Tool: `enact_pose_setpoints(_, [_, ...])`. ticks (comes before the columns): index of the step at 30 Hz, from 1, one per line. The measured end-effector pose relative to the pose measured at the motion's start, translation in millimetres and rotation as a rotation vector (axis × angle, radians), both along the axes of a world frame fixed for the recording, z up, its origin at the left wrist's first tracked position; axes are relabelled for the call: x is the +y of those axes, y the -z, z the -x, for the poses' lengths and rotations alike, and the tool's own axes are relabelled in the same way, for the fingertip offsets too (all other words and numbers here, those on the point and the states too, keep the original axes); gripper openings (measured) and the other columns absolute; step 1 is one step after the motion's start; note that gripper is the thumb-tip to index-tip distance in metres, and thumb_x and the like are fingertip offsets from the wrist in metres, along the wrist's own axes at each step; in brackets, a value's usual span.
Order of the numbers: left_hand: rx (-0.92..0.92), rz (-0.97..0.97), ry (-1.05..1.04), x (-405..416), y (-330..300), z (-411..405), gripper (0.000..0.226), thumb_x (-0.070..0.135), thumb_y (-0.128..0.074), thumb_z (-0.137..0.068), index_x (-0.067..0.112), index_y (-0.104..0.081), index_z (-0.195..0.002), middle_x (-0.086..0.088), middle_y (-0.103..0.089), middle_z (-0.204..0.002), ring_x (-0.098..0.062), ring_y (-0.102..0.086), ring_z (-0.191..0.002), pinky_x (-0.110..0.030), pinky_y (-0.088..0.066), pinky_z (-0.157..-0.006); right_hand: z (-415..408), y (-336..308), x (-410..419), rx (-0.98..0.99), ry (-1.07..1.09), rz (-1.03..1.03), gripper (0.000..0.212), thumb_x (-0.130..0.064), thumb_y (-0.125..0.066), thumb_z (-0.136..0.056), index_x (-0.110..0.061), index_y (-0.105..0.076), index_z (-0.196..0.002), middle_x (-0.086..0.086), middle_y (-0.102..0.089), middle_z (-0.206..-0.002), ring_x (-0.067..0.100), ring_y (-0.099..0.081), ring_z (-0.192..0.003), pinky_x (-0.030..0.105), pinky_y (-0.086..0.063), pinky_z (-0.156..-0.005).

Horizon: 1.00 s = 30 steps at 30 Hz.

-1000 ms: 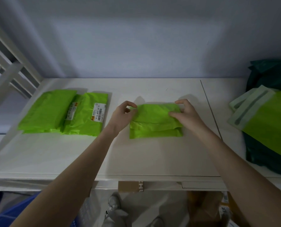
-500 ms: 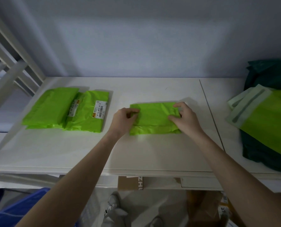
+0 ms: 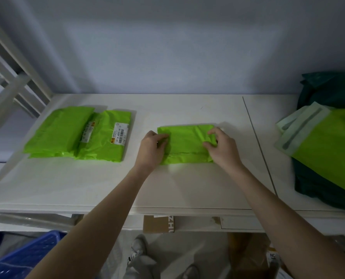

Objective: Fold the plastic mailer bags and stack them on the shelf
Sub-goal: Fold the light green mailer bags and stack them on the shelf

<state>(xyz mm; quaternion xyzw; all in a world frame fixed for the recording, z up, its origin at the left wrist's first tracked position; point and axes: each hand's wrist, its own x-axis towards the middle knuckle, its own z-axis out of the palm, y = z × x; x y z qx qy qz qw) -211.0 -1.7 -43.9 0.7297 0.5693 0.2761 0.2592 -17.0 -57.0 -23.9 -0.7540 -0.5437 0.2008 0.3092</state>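
Observation:
A folded lime-green mailer bag lies flat at the middle of the white shelf. My left hand pinches the bag's left edge, thumb and fingers curled on the plastic. My right hand pinches its right edge in the same way. Two folded green mailer bags lie side by side at the left of the shelf, the right one showing a white barcode label. At the right an unfolded green mailer with a pale adhesive flap rests on a dark green pile.
A white slatted frame rises at the far left. Behind the shelf stands a plain wall. Below its front edge are a blue crate, a cardboard box and my shoes on the floor.
The raised top fold of the middle bag has come down flat onto the shelf. Both hands have lowered with it and now pinch its left and right edges.

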Motion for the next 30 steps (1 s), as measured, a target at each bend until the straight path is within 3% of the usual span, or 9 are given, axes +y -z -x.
enact_pose_setpoints(5, [0.175,-0.039,0.009,-4,7,-1,0.034,0.017,-0.049,-0.096,0.008,-0.057,-0.127,-0.016,-0.049,-0.114,-0.032,-0.046,-0.109,-0.031,-0.034,-0.096,2,8,0,-0.117,-0.015,0.051,0.036,-0.022,-0.062,-0.087,-0.01,-0.058,-0.121,0.017,-0.066,-0.109,0.033,-0.06,-0.102,0.035,-0.042,-0.086])
enact_pose_setpoints(11, [0.466,-0.055,-0.005,-8,8,1,0.042,0.033,-0.034,-0.1,0.018,-0.04,-0.139,-0.008,-0.037,-0.136,-0.028,-0.03,-0.127,-0.04,-0.033,-0.097,1,6,0,-0.348,-0.023,0.2,0.044,-0.038,-0.052,-0.092,-0.015,-0.053,-0.129,0.012,-0.047,-0.123,0.031,-0.037,-0.122,0.042,-0.033,-0.096])
enact_pose_setpoints(14, [0.405,-0.008,0.021,-7,6,1,0.045,0.028,-0.037,-0.097,0.014,-0.038,-0.14,-0.01,-0.033,-0.141,-0.029,-0.027,-0.131,-0.04,-0.03,-0.102,-1,5,1,-0.311,-0.03,0.224,0.046,-0.039,-0.055,-0.089,-0.014,-0.053,-0.129,0.01,-0.042,-0.127,0.03,-0.033,-0.124,0.041,-0.031,-0.099])
enact_pose_setpoints(16, [0.229,0.025,-0.009,-5,0,1,0.052,0.027,-0.036,-0.09,0.009,-0.04,-0.138,-0.013,-0.032,-0.141,-0.031,-0.028,-0.13,-0.038,-0.026,-0.106,-1,-1,4,-0.121,0.045,0.195,0.047,-0.037,-0.058,-0.088,-0.012,-0.051,-0.127,0.013,-0.04,-0.129,0.031,-0.033,-0.125,0.04,-0.031,-0.1])
enact_pose_setpoints(18, [0.082,-0.02,-0.046,-3,-8,-2,0.048,0.02,-0.04,-0.091,0.006,-0.043,-0.136,-0.013,-0.035,-0.141,-0.032,-0.032,-0.129,-0.036,-0.025,-0.107,1,-7,7,0.016,0.116,0.038,0.041,-0.03,-0.058,-0.088,-0.008,-0.052,-0.123,0.016,-0.043,-0.127,0.033,-0.037,-0.122,0.04,-0.033,-0.099])
enact_pose_setpoints(20, [0.046,-0.098,-0.036,-1,-14,-10,0.044,0.016,-0.038,-0.092,0.005,-0.047,-0.134,-0.011,-0.04,-0.14,-0.029,-0.037,-0.128,-0.034,-0.027,-0.107,9,-12,11,-0.087,0.077,-0.122,0.035,-0.022,-0.052,-0.089,-0.004,-0.056,-0.118,0.017,-0.049,-0.122,0.035,-0.044,-0.117,0.041,-0.037,-0.093])
enact_pose_setpoints(23, [0.131,-0.154,0.068,1,-19,-27,0.056,0.027,-0.023,-0.089,0.003,-0.047,-0.134,-0.012,-0.045,-0.139,-0.027,-0.039,-0.13,-0.032,-0.026,-0.109,28,-11,20,-0.316,-0.11,-0.194,0.042,-0.022,-0.04,-0.085,-0.002,-0.059,-0.116,0.015,-0.058,-0.12,0.033,-0.053,-0.112,0.04,-0.044,-0.088])
enact_pose_setpoints(27, [0.336,-0.125,0.174,1,0,-37,0.073,0.037,-0.003,-0.084,0.01,-0.038,-0.141,-0.006,-0.039,-0.147,-0.02,-0.034,-0.136,-0.03,-0.021,-0.112,41,7,28,-0.472,-0.355,-0.019,0.061,-0.033,-0.016,-0.088,-0.006,-0.055,-0.126,0.007,-0.057,-0.129,0.024,-0.052,-0.12,0.04,-0.042,-0.095])
enact_pose_setpoints(30, [0.426,-0.115,0.216,0,14,-34,0.083,0.043,0.006,-0.078,0.011,-0.032,-0.145,-0.004,-0.033,-0.151,-0.019,-0.03,-0.14,-0.031,-0.018,-0.114,40,23,27,-0.518,-0.372,0.059,0.059,-0.033,-0.018,-0.09,-0.005,-0.056,-0.127,0.008,-0.058,-0.131,0.023,-0.055,-0.119,0.043,-0.043,-0.095])
